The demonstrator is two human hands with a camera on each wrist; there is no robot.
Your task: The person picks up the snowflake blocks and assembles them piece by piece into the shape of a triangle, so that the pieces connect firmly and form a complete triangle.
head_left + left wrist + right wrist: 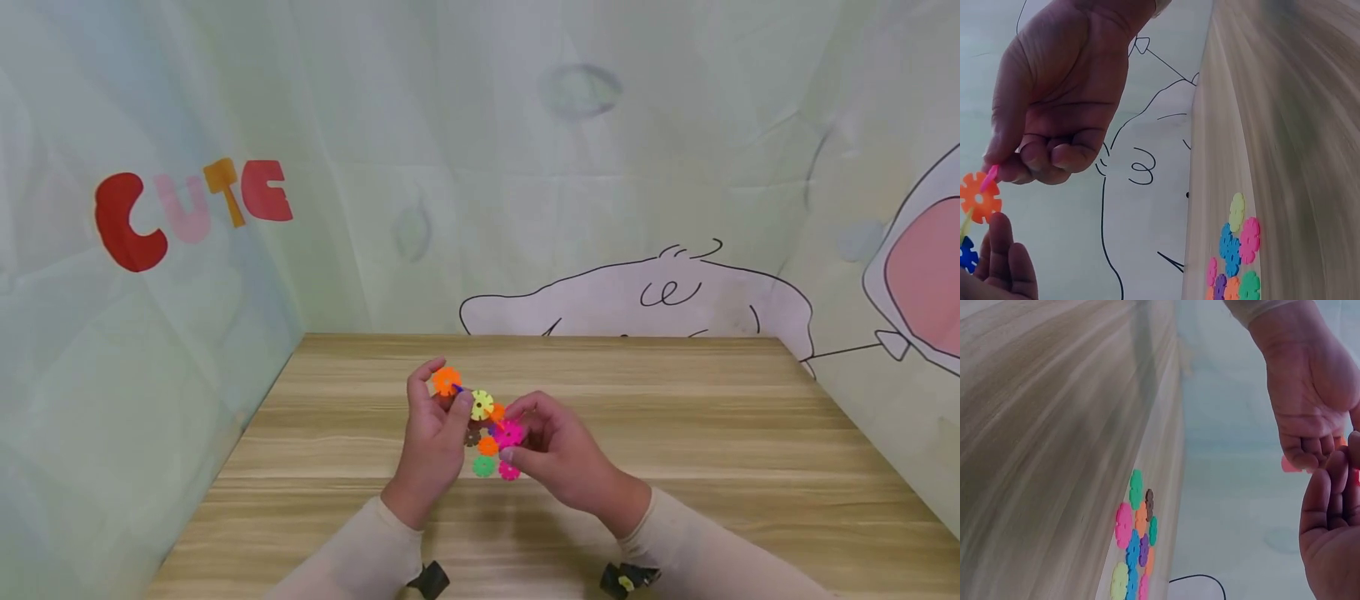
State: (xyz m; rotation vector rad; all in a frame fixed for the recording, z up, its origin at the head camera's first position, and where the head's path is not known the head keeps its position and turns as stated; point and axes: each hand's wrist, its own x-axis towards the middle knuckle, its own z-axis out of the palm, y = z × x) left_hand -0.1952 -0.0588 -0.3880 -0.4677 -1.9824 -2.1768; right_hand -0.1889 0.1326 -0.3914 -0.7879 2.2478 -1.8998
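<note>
A short chain of slotted plastic discs, snowflake building pieces, is held between both hands above the table. My left hand (435, 437) pinches it near the yellow disc (482, 405), thumb in front. An orange disc (447, 382) and a sliver of blue disc stand at that end. With thumb and fingers my right hand (566, 462) grips a pink disc (509, 433) beside another orange disc (980, 197). In the left wrist view that pink disc (989, 178) appears edge-on against the orange one. The right wrist view mostly hides the chain behind the fingers (1317, 503).
Loose discs lie clustered on the wooden table (337, 417) under the hands, among them a green disc (483, 466), a brown disc (1149, 505), a purple disc (1144, 550) and a yellow disc (1237, 211). Printed cloth walls (375, 167) enclose the table at the back and sides.
</note>
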